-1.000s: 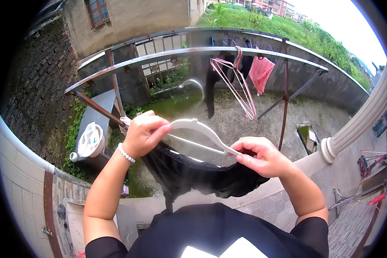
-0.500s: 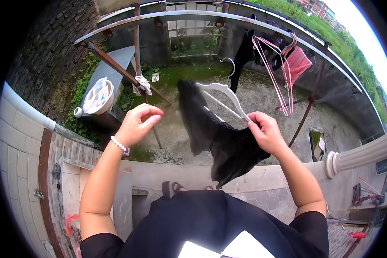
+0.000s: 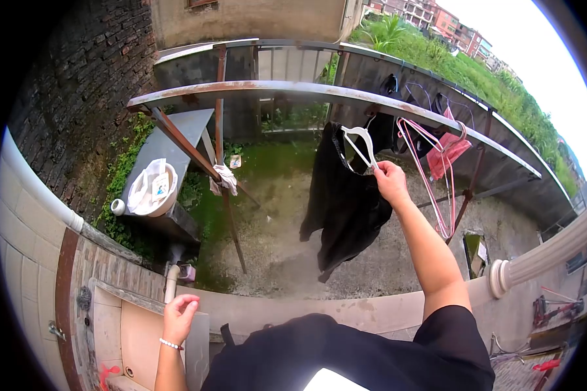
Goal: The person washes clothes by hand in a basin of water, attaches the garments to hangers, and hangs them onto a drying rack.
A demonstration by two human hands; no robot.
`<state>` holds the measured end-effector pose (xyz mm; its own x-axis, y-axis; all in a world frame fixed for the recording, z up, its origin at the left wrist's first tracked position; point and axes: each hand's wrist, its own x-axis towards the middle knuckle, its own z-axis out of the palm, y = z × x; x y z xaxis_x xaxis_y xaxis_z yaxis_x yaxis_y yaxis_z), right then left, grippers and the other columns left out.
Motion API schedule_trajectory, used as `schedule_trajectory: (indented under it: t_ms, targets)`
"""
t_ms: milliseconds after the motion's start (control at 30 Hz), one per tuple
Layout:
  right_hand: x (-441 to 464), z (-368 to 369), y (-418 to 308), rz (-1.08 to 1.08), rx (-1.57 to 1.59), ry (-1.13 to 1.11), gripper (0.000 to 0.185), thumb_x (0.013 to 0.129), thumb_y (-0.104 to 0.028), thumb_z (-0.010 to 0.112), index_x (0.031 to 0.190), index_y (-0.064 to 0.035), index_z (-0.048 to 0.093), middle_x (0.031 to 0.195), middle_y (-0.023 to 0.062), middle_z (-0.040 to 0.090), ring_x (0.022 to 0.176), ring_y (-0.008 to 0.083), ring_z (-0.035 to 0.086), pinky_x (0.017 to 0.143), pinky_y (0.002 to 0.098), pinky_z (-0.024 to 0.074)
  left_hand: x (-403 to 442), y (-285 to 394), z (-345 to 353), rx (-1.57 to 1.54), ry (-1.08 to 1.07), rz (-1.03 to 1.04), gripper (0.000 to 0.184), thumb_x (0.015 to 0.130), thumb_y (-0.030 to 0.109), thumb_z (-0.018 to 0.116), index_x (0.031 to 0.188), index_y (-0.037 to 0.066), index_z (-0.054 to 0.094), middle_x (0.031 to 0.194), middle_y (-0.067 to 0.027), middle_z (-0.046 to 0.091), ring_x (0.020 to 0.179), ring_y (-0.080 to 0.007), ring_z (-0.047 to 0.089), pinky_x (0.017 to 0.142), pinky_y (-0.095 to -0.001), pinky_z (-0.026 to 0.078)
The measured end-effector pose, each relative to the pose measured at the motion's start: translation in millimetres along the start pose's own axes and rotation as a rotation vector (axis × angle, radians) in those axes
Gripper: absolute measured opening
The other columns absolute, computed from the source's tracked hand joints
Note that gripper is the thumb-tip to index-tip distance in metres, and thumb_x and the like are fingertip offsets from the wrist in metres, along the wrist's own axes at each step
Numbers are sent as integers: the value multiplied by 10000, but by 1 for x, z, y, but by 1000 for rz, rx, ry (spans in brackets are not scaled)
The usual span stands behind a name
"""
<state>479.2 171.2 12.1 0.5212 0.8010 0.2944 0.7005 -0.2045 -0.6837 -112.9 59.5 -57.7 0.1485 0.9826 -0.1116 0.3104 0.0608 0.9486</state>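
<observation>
My right hand [image 3: 391, 184] is stretched forward, its fingers closed on the right end of a white hanger [image 3: 365, 140]. A black garment [image 3: 349, 202] hangs from the hanger, below the metal rail [image 3: 293, 89]. The hanger's hook reaches up to the rail; whether it rests over it I cannot make out. My left hand [image 3: 180, 317], with a beaded bracelet at the wrist, is low at the left, fingers partly curled and holding nothing.
Pink hangers [image 3: 430, 169] and a pink cloth [image 3: 449, 155] hang to the right. A white bucket [image 3: 158, 189] stands on a grey slab at the left. A rag [image 3: 224, 179] is tied to the rack leg. A sink [image 3: 140, 339] is at lower left.
My left hand let go of the hanger and dropped to the lower left. My right hand carried the hanger and black garment forward and up to the rail.
</observation>
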Motion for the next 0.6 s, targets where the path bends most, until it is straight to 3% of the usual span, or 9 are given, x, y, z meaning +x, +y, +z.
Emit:
schedule_trajectory:
  t_ms: [200, 267, 300, 333, 400, 500, 600]
  targets:
    - [124, 29, 7, -16, -33, 105, 291, 841, -269, 618, 956, -17, 706, 921, 192, 705, 904, 335, 681, 838, 417, 522, -25, -27, 2, -136, 160, -125, 94, 912, 61, 649, 990, 23, 687, 876, -5, 670, 814, -82, 603, 759, -233, 490]
    - [176, 56, 21, -187, -214, 337, 308, 848, -281, 624, 986, -17, 702, 950, 192, 706, 925, 341, 681, 856, 419, 523, -37, -36, 7, -151, 238, -194, 93, 919, 74, 642, 983, 13, 669, 890, -31, 677, 818, -101, 625, 765, -233, 505]
    - [207, 74, 41, -350, -423, 349, 292, 854, -303, 620, 946, -43, 717, 987, 157, 703, 1002, 310, 650, 890, 433, 490, -43, -37, 13, -158, 279, -231, 96, 922, 81, 638, 979, 8, 661, 897, -44, 681, 820, -111, 636, 768, -234, 512]
    - [225, 63, 27, -297, -290, 89, 268, 836, -287, 633, 946, -61, 729, 984, 158, 709, 993, 315, 661, 892, 430, 497, -50, -36, 21, -110, 299, -216, 136, 917, 96, 648, 1020, 8, 660, 905, -53, 679, 825, -127, 625, 768, -259, 511]
    - [240, 58, -13, 111, -20, 124, 293, 860, -262, 597, 1031, -56, 715, 1066, 186, 694, 1062, 339, 648, 929, 421, 495, -66, -29, 36, -1, 337, -191, 227, 908, 127, 670, 1102, 9, 660, 920, -72, 675, 834, -160, 601, 768, -309, 510]
    - [279, 64, -28, 113, -34, 139, 291, 859, -247, 570, 1040, -73, 717, 1094, 177, 691, 1082, 328, 642, 939, 420, 491, -84, -41, 49, 57, 300, -430, 251, 930, 166, 647, 1129, 14, 659, 986, -65, 676, 905, -168, 612, 815, -300, 502]
    - [316, 70, -38, 157, -25, 155, 281, 849, -222, 564, 1041, -90, 720, 1107, 165, 693, 1087, 319, 642, 943, 410, 490, -98, -35, 67, 105, 320, -504, 254, 930, 160, 649, 1140, 18, 657, 1021, -62, 672, 935, -170, 612, 836, -293, 496]
